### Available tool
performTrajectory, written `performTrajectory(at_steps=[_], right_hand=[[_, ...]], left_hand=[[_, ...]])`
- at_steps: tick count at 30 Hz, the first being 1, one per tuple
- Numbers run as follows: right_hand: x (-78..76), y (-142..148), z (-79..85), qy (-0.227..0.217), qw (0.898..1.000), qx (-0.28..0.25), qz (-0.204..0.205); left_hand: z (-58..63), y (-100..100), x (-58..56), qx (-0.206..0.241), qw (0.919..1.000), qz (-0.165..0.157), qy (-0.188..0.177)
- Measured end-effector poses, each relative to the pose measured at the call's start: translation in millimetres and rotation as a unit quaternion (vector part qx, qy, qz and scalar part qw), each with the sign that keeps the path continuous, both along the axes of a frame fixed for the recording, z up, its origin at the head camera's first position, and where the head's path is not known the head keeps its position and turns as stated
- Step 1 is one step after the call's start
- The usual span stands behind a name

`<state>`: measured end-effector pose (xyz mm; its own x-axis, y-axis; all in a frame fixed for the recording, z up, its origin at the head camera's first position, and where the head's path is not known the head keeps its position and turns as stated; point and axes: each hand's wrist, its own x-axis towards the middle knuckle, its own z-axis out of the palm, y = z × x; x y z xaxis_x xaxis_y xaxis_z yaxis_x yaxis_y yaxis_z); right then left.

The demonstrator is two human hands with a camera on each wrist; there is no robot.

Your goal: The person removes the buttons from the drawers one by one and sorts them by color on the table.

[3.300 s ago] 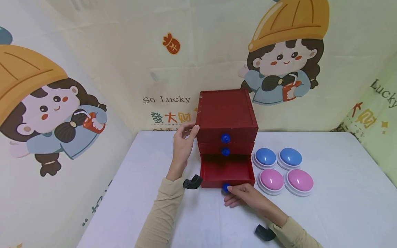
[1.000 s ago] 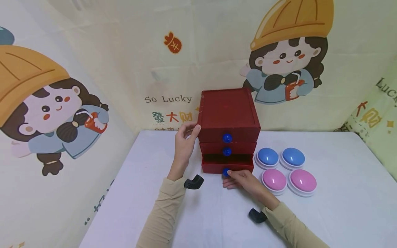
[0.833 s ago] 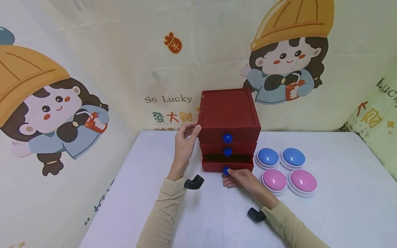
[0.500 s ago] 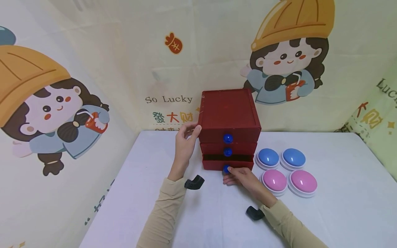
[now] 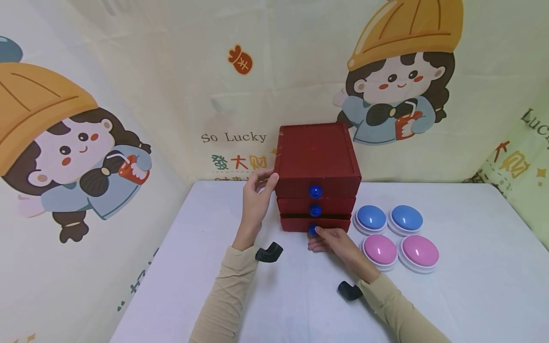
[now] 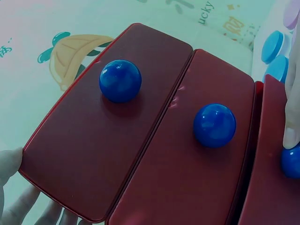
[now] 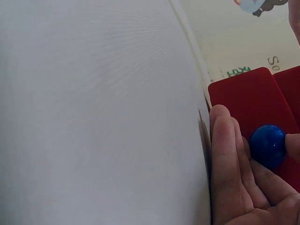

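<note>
A dark red cabinet with three drawers stands at the back of the table, each drawer bearing a round blue knob. My left hand rests against its upper left side, with the thumb at the front edge; the left wrist view shows the fingers along that side. My right hand pinches the bottom drawer's knob between thumb and index finger, the other fingers held out straight below it. The bottom drawer sticks out slightly, leaving a thin dark gap above its front. The two upper drawers look closed.
Right of the cabinet sit two blue domed buttons and two pink domed buttons on white bases. A white cloth covers the table. A printed cartoon backdrop hangs behind. Each wrist wears a black device.
The bottom drawer has slid back into the cabinet from well out to nearly closed, with my right hand moving forward on its knob. My left hand has stayed at the cabinet's side.
</note>
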<state>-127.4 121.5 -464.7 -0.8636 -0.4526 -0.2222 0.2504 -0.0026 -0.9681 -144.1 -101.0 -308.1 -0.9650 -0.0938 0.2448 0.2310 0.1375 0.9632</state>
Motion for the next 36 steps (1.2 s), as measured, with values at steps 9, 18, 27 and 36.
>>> performTrajectory(at_steps=[9, 18, 27, 36], right_hand=[[-5.0, -1.8, 0.5, 0.002, 1.000, 0.008, -0.015], [-10.0, -2.8, -0.1, 0.000, 1.000, 0.009, -0.025], [-12.1, -5.5, 0.8, -0.012, 0.999, 0.004, -0.032], [-11.1, -5.5, 2.8, -0.007, 0.999, 0.001, -0.039]], left_hand=[[-0.2, 1.1, -0.4, 0.002, 1.0000, 0.003, -0.001], [-18.2, -2.0, -11.5, 0.000, 0.9998, 0.009, 0.015], [-31.2, -6.1, -19.5, 0.008, 0.9996, 0.014, 0.021], [-31.2, -3.7, -18.6, 0.014, 0.9998, 0.016, 0.006]])
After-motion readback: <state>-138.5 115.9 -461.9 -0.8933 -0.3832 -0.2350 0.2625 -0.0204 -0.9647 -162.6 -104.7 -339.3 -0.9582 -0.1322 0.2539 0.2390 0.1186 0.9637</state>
